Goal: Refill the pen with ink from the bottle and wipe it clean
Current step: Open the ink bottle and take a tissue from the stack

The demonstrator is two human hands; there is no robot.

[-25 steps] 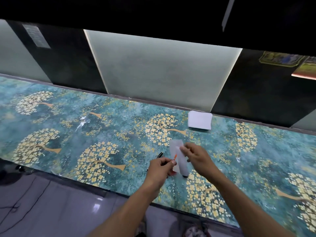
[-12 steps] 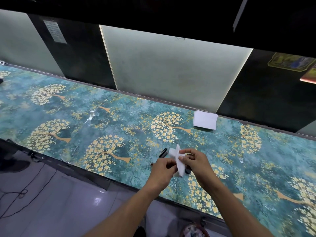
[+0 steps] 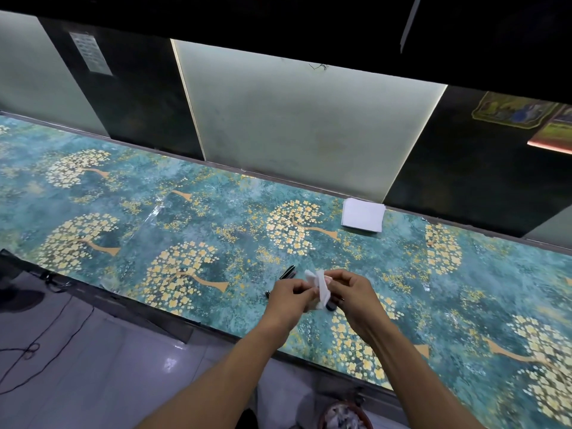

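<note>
Lower centre of the frame: the left hand (image 3: pixel 289 294) and the right hand (image 3: pixel 351 292) meet just above the near edge of the table (image 3: pixel 216 212). Between their pinched fingertips is a crumpled white tissue (image 3: pixel 318 284), gripped by the right hand from the right; the left hand is closed on something at the tissue's left side, presumably the pen part being wiped, though it is hidden by fingers and tissue and cannot be confirmed. Directly below the tissue a small dark round object (image 3: pixel 331 305) shows on the table, possibly the ink bottle or its cap; too little is visible to tell. Just beyond the hands, toward upper left, a slim black pen piece (image 3: pixel 288 271) lies on the table, and a second dark tip (image 3: pixel 267 293) shows beside the left wrist. Farther out, at upper right against the wall, rests a stack of white paper squares (image 3: pixel 363 215). Judged stage: the wiping step is in hand, which suggests filling is done; reassembling the loose pen pieces appears to remain.
</note>
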